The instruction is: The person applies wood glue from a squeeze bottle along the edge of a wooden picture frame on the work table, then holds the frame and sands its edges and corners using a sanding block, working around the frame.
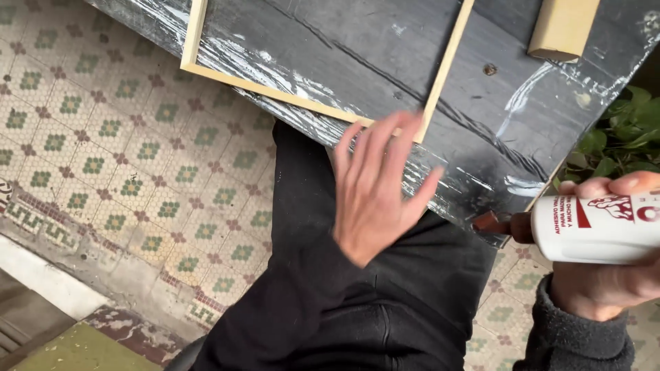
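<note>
White plastic glue bottle [605, 227] with a dark red-brown nozzle [496, 225] lies on its side in our right hand [605, 275], fingers wrapped around it, at the right edge of the view, nozzle pointing left toward the bench. Our left hand [375, 192] hovers with fingers spread, blurred, just over the near corner of the pale thin wooden frame [440, 75] on the black, plastic-wrapped bench [495, 130]. A pale wooden block [562, 29] rests farther right.

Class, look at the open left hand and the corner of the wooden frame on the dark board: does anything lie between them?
Nothing visible does. The left hand hovers open with its fingertips beside the wooden frame corner.
</note>
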